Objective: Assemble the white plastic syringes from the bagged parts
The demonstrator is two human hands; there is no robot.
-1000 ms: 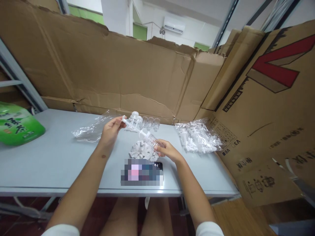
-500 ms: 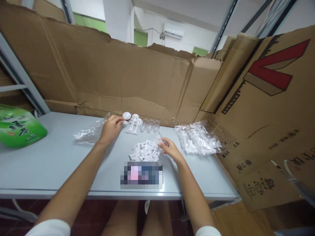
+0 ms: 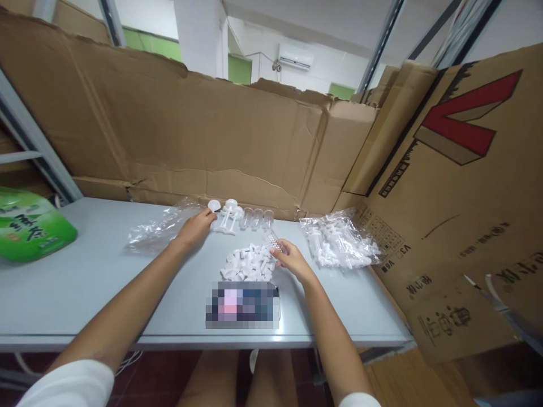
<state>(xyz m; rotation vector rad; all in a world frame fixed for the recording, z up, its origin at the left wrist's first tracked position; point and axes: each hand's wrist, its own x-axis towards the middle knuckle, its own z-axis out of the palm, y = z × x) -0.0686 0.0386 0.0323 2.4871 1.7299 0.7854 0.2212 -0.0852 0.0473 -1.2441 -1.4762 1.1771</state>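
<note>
At the back of the table, my left hand (image 3: 195,227) has its fingertips pinched at a white round-ended plastic piece (image 3: 214,206); part of that piece is hidden. Just right of it stand several white plastic pieces with round tops and thin stems (image 3: 230,217). Beside those is a short row of clear plastic cups (image 3: 256,219). My right hand (image 3: 291,259) holds a clear ridged plastic tube (image 3: 274,241) tilted between thumb and fingers. Between my hands, closer to me, lies a heap of small white plastic parts (image 3: 248,264).
A blurred-out phone (image 3: 244,305) lies near the front edge. To the right is a clear bag of white parts (image 3: 339,243); a crumpled clear bag (image 3: 159,229) lies left. A green bottle (image 3: 34,226) is far left. Cardboard (image 3: 220,135) walls the back and right sides.
My left hand has lowered slightly, its fingers staying by the white round-ended piece. The right hand keeps the clear tube at nearly the same place. The view has shifted a little.
</note>
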